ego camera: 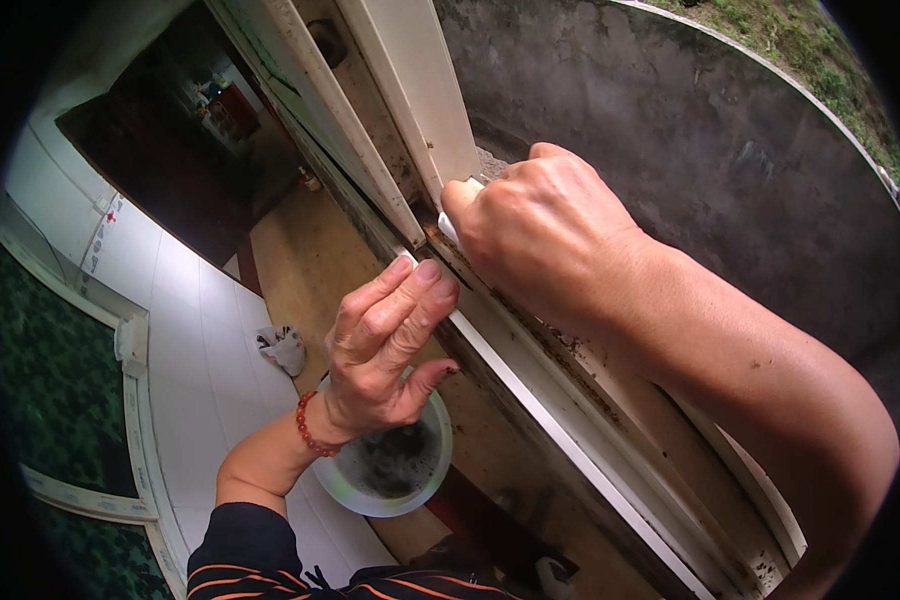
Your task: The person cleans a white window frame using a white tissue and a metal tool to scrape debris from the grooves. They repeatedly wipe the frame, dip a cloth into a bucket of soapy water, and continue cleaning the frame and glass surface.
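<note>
My right hand (547,210) is closed in a fist around a small white object (448,227), mostly hidden by the fingers, so its kind is unclear. That fist is over the dirty sliding-window track (555,349), close to the foot of the upright white window frame (412,90). Dark grit and brown stains line the track's grooves. My left hand (390,337), with a red bead bracelet (309,427) at its wrist, rests its fingertips on the inner white rail (510,382). Its thumb stands apart and the hand holds nothing.
Below my left hand is a basin (439,469) of dark, foamy water. A plastic bag (281,349) lies by the white tiled wall (195,322), and a pump bottle (309,180) stands farther off on the floor. Outside rises a grey concrete wall (645,135).
</note>
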The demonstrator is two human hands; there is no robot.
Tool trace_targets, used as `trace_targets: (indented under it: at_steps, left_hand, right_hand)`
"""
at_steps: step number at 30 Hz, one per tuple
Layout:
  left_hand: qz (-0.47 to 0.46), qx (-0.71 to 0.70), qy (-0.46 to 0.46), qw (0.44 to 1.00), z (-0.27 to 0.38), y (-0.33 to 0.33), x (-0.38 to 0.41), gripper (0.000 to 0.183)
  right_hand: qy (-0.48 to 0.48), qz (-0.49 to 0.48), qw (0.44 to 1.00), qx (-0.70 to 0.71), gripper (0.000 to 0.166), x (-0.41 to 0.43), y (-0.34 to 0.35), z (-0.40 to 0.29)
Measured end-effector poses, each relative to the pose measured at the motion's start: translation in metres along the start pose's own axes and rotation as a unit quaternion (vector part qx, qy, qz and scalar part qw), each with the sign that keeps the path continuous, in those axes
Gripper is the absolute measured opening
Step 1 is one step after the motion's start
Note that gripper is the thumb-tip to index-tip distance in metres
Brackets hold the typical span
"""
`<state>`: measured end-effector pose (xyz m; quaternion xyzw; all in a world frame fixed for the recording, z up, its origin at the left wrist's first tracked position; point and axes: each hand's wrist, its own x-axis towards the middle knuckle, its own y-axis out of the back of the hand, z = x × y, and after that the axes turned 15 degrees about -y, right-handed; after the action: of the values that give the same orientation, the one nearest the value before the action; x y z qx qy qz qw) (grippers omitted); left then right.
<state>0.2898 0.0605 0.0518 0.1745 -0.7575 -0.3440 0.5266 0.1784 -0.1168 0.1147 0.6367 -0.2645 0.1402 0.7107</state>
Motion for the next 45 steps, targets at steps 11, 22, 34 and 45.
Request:
trace_targets:
  at_steps: [11,22,34,45]
  left_hand:
    - [0.015,-0.002,-0.001,1.0,-0.001,-0.004,0.0,0.052]
    - [-0.004,-0.02,-0.004,1.0,0.0,0.002,0.0,0.054]
    - [-0.033,0.005,-0.02,0.999,-0.002,0.005,-0.004,0.057]
    - [-0.007,-0.001,-0.009,1.0,-0.001,0.0,-0.002,0.055]
  right_hand:
    - [-0.106,-0.044,0.982,0.151,0.013,-0.006,-0.001,0.004]
    - [-0.024,-0.102,0.993,0.056,0.012,-0.052,0.073,0.026]
    - [0.002,-0.009,0.998,0.056,0.011,-0.003,0.014,0.012]
    - [0.013,-0.004,1.0,0.01,0.011,-0.003,0.008,-0.003]
